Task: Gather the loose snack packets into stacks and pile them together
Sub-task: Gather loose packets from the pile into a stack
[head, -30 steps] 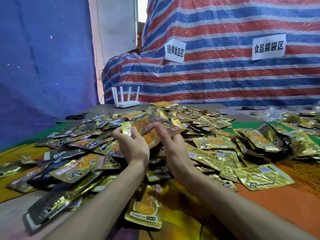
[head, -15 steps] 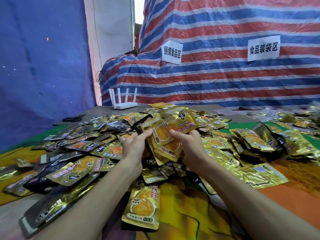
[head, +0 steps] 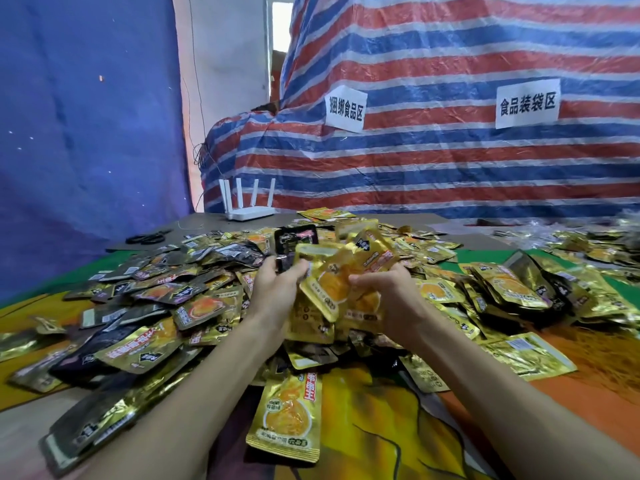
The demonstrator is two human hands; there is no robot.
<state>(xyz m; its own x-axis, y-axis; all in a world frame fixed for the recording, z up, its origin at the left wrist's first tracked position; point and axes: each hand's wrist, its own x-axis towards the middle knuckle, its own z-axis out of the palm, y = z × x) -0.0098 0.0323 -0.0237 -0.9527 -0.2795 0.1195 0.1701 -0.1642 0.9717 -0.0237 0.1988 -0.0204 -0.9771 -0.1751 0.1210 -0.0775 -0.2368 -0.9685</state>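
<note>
Gold snack packets (head: 341, 271), gripped by left hand (head: 277, 289) and right hand (head: 386, 294), above the heap (head: 194, 308).

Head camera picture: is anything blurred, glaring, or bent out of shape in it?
Head view: the held packets between the left hand and right hand are smeared by motion blur; the loose foil packets throw bright glare; the striped tarp bows with wide-angle distortion; the gap beside it is blown out white.

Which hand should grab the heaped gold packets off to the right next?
Right, likely: right hand sits nearer that gold pile; left hand, also gripping the bundle, would have to cross over it.
</note>
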